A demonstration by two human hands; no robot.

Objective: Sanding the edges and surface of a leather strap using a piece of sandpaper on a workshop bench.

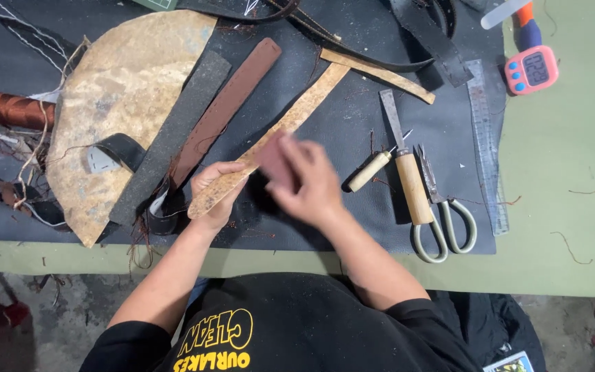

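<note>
My left hand (213,196) grips the near end of a long tan leather strap (290,117) that runs diagonally up to the right over the black mat (352,131). My right hand (304,180) is blurred with motion and presses a small reddish-brown piece (275,160) against the strap's middle. A second tan strip (380,74) crosses the strap's far end.
A large tan leather half-round (111,96), a dark grey strip (173,134) and a brown strap (225,107) lie left. Right of my hands lie an awl (370,171), a wooden-handled knife (408,176), scissors (449,220), a steel ruler (487,148) and a pink timer (531,69). A copper thread spool (5,107) sits far left.
</note>
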